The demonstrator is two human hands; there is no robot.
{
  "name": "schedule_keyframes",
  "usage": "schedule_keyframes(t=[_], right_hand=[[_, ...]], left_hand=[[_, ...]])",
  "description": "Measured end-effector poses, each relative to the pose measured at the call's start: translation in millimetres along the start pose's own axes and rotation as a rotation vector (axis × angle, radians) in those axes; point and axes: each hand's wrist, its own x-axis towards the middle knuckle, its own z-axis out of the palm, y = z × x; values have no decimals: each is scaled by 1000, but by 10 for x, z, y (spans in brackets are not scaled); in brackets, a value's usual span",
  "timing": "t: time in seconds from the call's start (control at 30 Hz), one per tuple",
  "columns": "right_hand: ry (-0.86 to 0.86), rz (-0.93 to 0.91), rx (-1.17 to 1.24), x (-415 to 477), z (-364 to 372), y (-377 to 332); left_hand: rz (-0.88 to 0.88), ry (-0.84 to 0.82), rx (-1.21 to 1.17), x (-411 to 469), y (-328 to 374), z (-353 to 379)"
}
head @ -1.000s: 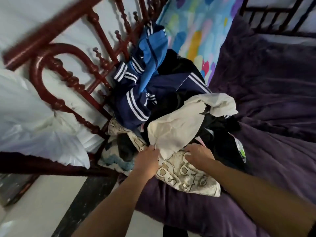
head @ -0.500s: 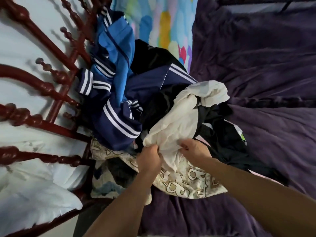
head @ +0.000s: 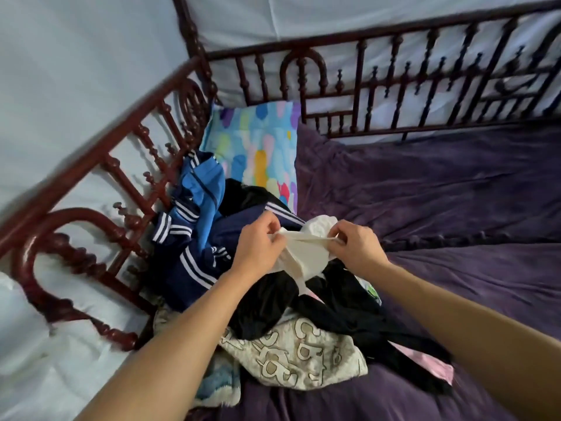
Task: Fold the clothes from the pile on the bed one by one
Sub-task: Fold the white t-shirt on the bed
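Fingers of my left hand (head: 258,247) and right hand (head: 355,247) pinch the stretched edge of a crumpled cream cotton garment (head: 303,253) just above the pile of dark clothes (head: 334,305) on the purple-blanketed bed (head: 455,284); picking-up is under way, and next, I judge, it needs shaking open and spreading flat.

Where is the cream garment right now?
Centre of the head view: the cream garment is stretched between the left hand and right hand, above the clothes pile.

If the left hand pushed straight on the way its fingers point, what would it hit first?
Probably the bunched cream cloth garment it pinches, stretched between the left hand and the right hand. Past that, likely the right hand itself, though depth is unclear.
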Motion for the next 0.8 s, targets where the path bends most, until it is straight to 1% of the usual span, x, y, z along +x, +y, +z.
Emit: schedule_keyframes(t=[0.07, 0.13, 0.23, 0.27, 0.3, 0.37, 0.4, 0.43, 0.47, 0.53, 0.57, 0.63, 0.67, 0.7, 0.8], right_hand=[[64, -91, -109, -110, -384, -97], [119, -138, -179, -200, -767, -173], [208, -113, -210, -318, -1279, -277], [234, -72, -160, -347, -1419, -321], [245, -18, -62, -368, -1546, -364], [230, 77, 218, -425, -1770, -458], [238, 92, 302, -476, -1876, -493], [246, 79, 314, -548, -1978, -521], [255, 37, 258, -622, -2075, -540], [259, -45, 12, -755, -2256, -534], [254, -40, -128, -802, -2336, -518], [226, 46, -288, -855, -2481, -407], [213, 112, -306, -876, -2540, -326], [211, 176, -292, -885, -2604, -240], [245, 342, 17, -912, -2768, -120]], left_hand=[[48, -55, -1, -42, 327, -121], [60, -114, 48, -100, 647, -209], [62, -226, 55, -227, 1153, -311], [71, -265, 59, -272, 1315, -335], [94, -297, 74, -311, 1463, -363], [179, -307, 119, -353, 1718, -454], [229, -272, 130, -351, 1827, -522], [274, -213, 120, -340, 1938, -601], [305, -145, 81, -302, 2035, -681], [311, -37, -38, -177, 2193, -829], [289, 2, -104, -116, 2267, -890], [220, 96, -229, 28, 2357, -983], [183, 150, -281, 81, 2384, -1023], [154, 195, -330, 134, 2388, -1046], [158, 236, -388, 206, 2378, -1011]])
